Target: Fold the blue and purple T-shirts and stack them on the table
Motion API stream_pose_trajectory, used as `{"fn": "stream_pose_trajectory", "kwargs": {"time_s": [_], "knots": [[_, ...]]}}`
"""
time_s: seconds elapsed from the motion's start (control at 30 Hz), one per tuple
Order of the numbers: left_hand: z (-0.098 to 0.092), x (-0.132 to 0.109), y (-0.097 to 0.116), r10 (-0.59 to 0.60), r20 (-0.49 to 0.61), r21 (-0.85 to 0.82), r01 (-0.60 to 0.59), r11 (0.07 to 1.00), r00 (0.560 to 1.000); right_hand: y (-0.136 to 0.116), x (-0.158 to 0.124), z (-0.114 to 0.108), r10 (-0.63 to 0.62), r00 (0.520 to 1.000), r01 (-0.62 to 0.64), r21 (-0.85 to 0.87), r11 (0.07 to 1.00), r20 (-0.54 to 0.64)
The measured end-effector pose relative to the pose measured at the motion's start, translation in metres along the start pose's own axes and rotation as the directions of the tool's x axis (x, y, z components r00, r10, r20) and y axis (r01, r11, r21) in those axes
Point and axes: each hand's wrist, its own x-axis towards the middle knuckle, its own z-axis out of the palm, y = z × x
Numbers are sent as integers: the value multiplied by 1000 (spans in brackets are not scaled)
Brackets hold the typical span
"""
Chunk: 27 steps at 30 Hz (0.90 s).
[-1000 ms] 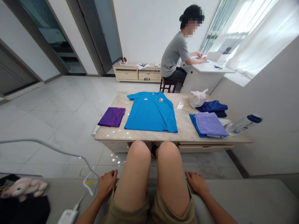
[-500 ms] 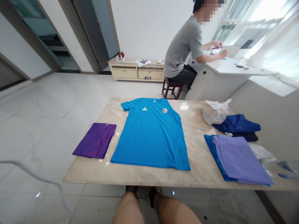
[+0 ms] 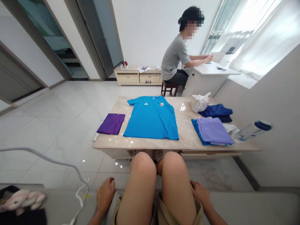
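While the person sits on a grey sofa point(image 3: 246, 206) with bare knees up in front, both hands lie on the seat at the sides of the thighs. The left hand point(image 3: 106, 194) rests palm down near the seat's front edge, just beside the left thigh, its fingers loosely curled and gripping nothing. The right hand point(image 3: 199, 192) lies the same way against the right thigh, fingers slack and a little bent, with nothing in it. A white cable point(image 3: 47, 158) arcs over the floor and comes down onto the sofa near the left hand, and a pink plush toy point(image 3: 22, 200) lies on a dark cloth at the far left of the seat.

Beyond the knees stands a low marble table point(image 3: 187, 137), well apart from both hands. A blue T-shirt point(image 3: 151, 117) lies spread flat in the middle of it, front up. To its left is a folded purple shirt point(image 3: 111, 123). To its right a lilac shirt tops a small stack of folded clothes point(image 3: 214, 130), with dark blue clothes point(image 3: 217, 111) and a white plastic bag point(image 3: 199, 101) behind it. A bottle point(image 3: 253, 130) with a dark cap lies on its side at the table's right end.

Farther back, another person in a grey shirt point(image 3: 174, 57) sits on a stool at a white desk point(image 3: 211, 70) by the window, hands on the desktop.
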Motion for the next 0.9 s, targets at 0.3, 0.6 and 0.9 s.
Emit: {"fn": "stream_pose_trajectory", "kwargs": {"time_s": [0.3, 0.6, 0.9], "knots": [[-100, 49, 51, 289, -288, -137, -338, 931, 913, -53, 36, -93, -77, 856, 292, 355, 888, -512], [-155, 159, 187, 632, -147, -17, -641, 767, 761, -155, 198, -171, -97, 894, 307, 441, 843, -437], [-99, 287, 263, 472, -214, 94, -463, 881, 855, -213, 306, -118, -206, 907, 254, 87, 963, -366]]}}
